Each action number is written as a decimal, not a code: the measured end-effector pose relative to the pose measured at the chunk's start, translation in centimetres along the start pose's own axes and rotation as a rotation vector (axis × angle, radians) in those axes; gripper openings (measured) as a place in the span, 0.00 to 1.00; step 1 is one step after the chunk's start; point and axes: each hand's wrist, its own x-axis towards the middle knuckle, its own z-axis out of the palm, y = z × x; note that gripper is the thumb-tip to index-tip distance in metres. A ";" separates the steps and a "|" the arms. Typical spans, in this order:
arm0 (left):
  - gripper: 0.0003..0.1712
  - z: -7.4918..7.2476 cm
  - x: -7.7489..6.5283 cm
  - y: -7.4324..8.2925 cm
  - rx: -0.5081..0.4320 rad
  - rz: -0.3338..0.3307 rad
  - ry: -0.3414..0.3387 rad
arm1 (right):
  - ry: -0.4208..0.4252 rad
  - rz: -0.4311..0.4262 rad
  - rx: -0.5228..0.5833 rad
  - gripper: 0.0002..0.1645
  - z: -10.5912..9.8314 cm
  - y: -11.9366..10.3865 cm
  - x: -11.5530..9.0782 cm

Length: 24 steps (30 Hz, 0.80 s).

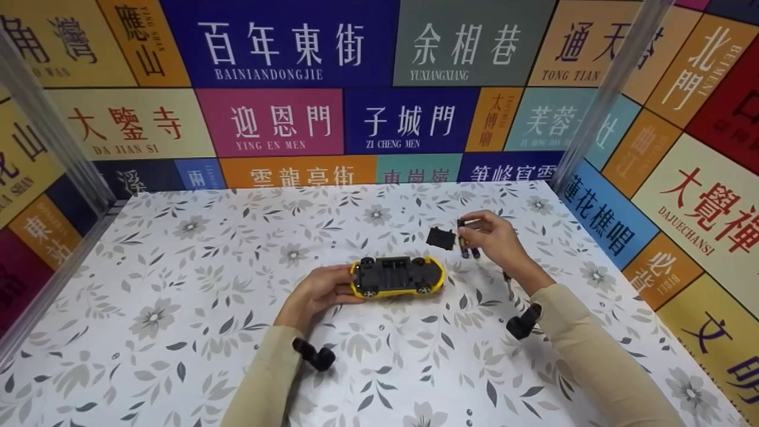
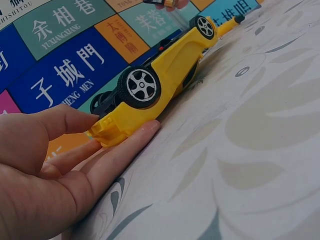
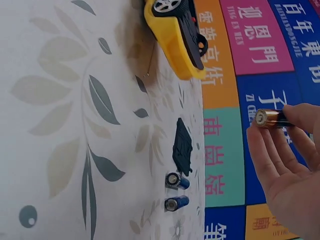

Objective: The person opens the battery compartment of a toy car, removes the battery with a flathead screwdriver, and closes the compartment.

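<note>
A yellow toy car point(image 1: 398, 277) lies upside down on the table, its black underside and a recess in it facing up. My left hand point(image 1: 323, 289) grips the car's left end, thumb on top and fingers along the underside in the left wrist view. Above the table to the right, my right hand point(image 1: 489, 235) pinches a battery point(image 3: 270, 118) with a copper-coloured end between thumb and fingers. Below that hand, two blue batteries point(image 3: 177, 180) lie side by side. Next to them is a flat black battery cover point(image 1: 441, 238).
A floral white cloth point(image 1: 237, 284) covers the table. Colourful sign panels point(image 1: 270, 121) stand behind and along the sides, with clear corner posts. A slim object point(image 1: 507, 284) lies partly hidden by the right wrist. Small black cameras point(image 1: 524, 322) are strapped to both sleeves.
</note>
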 end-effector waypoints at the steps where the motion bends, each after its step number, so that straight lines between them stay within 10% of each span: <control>1: 0.30 0.0 0.0 0.0 -0.002 -0.001 0.000 | 0.001 0.019 -0.005 0.26 -0.2 0.1 0.2; 24: 0.30 -0.2 0.4 -0.2 -0.006 -0.004 -0.003 | 0.032 0.252 -0.168 0.26 -3.2 2.7 3.3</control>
